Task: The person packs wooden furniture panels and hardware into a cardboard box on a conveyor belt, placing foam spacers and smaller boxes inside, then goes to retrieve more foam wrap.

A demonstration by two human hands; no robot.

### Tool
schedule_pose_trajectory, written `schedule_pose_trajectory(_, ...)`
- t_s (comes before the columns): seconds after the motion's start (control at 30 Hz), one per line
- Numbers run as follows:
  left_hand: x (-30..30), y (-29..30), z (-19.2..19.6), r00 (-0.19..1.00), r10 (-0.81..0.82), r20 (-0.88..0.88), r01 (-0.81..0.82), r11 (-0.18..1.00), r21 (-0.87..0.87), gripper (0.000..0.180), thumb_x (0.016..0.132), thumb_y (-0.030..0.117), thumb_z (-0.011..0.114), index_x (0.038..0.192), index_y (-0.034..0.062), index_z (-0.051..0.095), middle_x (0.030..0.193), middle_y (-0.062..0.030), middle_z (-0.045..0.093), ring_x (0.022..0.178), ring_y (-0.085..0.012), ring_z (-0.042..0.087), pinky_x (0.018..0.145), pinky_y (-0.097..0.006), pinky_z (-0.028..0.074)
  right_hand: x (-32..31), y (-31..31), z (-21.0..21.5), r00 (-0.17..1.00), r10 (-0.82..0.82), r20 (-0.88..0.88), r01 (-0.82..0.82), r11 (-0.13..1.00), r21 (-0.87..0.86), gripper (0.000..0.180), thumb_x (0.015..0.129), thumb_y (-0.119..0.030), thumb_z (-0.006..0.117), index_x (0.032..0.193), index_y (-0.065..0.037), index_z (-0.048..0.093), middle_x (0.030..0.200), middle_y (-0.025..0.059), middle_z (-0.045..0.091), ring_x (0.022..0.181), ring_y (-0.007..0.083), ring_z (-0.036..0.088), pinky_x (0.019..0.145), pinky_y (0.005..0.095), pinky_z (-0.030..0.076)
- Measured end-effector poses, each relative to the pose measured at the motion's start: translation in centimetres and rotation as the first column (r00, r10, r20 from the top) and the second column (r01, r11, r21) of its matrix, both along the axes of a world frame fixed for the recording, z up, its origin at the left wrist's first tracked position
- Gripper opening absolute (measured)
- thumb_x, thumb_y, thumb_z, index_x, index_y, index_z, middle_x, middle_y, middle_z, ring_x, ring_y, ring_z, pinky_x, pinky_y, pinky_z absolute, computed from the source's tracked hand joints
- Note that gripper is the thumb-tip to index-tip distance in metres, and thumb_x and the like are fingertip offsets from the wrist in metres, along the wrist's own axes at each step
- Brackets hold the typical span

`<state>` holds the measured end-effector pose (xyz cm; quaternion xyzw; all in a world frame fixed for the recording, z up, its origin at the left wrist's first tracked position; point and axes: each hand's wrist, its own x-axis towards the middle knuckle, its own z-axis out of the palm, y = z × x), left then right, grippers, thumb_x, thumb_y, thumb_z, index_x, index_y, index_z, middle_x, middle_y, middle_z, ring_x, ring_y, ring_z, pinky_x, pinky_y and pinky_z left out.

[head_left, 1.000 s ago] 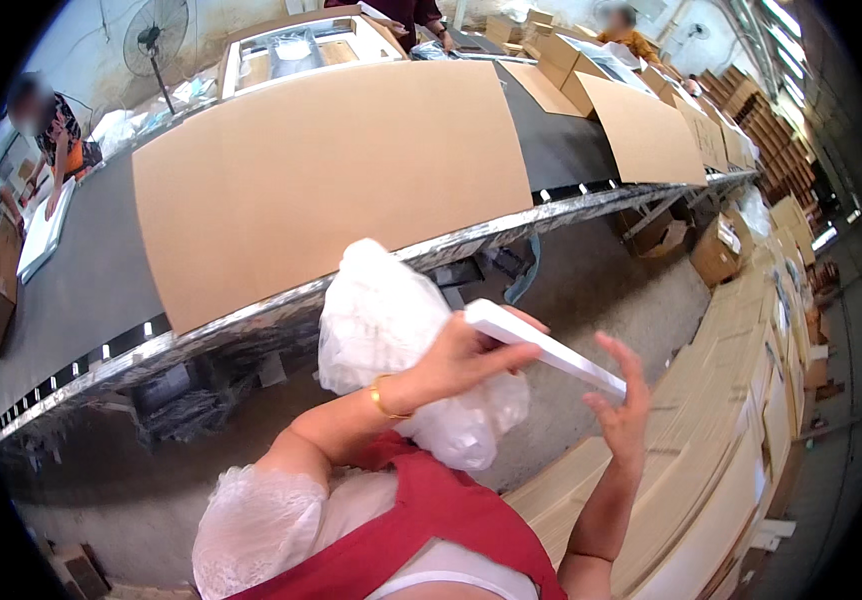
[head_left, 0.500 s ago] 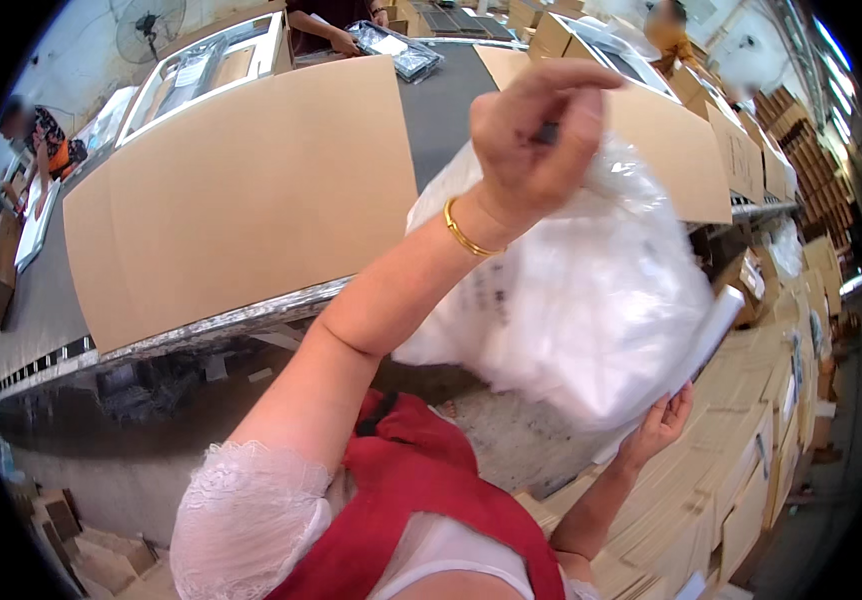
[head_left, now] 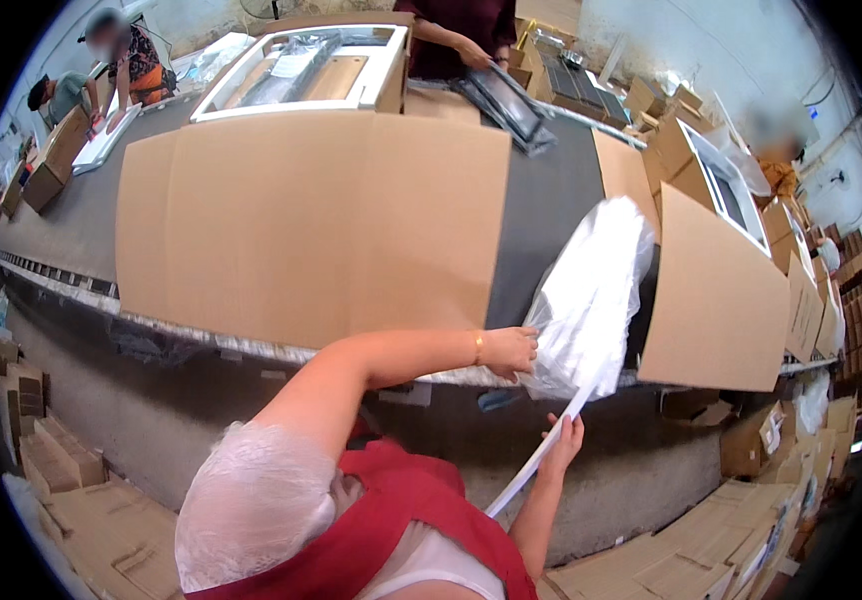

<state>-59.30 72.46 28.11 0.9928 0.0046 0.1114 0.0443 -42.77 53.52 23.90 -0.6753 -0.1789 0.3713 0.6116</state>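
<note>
A crumpled, clear-white plastic bag (head_left: 591, 290) hangs in front of me at the near edge of the conveyor. My left hand (head_left: 509, 352), with a gold bracelet at the wrist, is at the bag's left side. Its fingers are bent and closed on the plastic. Lower down, my right hand (head_left: 563, 442) is wrapped round a long, thin white strip (head_left: 539, 460). This strip slants from near my body up to the bag, and its upper end meets the plastic. Whether the end lies inside the bag or behind it, I cannot tell.
On the dark conveyor belt (head_left: 548, 215) stands an open carton (head_left: 311, 225) with its flap toward me and a white frame (head_left: 376, 80) inside. Another open carton (head_left: 716, 290) stands to the right. Across the belt, a person handles a film-wrapped black part (head_left: 511, 108). Flattened cardboard (head_left: 691, 545) lies behind me.
My left hand has come down from above the bag to its left side. The bag, spread wide before, now hangs narrower and farther off. The view has swung left.
</note>
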Motion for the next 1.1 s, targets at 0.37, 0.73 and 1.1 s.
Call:
schedule_pose_trajectory(0.37,-42.7,31.1,12.8,-0.181,0.969,0.17,-0.983,-0.185,0.007,0.047,0.062,0.04,0.066,0.093,0.0057,0.059,0.091,-0.0148,0.058,0.085,-0.0278,0.056,0.073,-0.036,0.047,-8.2,13.6,6.5,0.768,-0.447,0.458,0.512,0.859,-0.021,0.034,0.083,-0.012,0.053,0.113,0.0,0.042,0.099,0.01,0.052,0.081,0.0174,0.053,0.062,0.0298,0.044)
schedule_pose_trajectory(0.73,-50.2,37.5,15.2,-0.068,0.989,-0.13,-0.77,-0.135,-0.624,0.034,0.06,0.028,0.066,0.077,-0.001,0.061,0.074,-0.0118,0.062,0.068,-0.0248,0.059,0.063,-0.036,0.048,-31.1,55.4,23.8,0.008,0.12,0.993,-0.631,0.771,-0.088,0.036,0.07,-0.016,0.06,0.105,-0.01,0.054,0.099,0.0126,0.058,0.093,0.0306,0.054,0.078,0.0369,0.043)
schedule_pose_trajectory(1.1,-67.4,23.4,25.1,0.062,0.915,0.399,-0.832,0.268,-0.486,0.033,0.083,0.011,0.051,0.116,0.0059,0.048,0.115,-0.0091,0.049,0.1,-0.0146,0.051,0.09,-0.025,0.039,-47.1,78.1,18.8,-0.126,0.785,0.607,-0.454,0.499,-0.739,0.029,0.067,-0.019,0.064,0.083,0.005,0.06,0.074,0.0139,0.063,0.06,0.0196,0.063,0.053,0.0292,0.05)
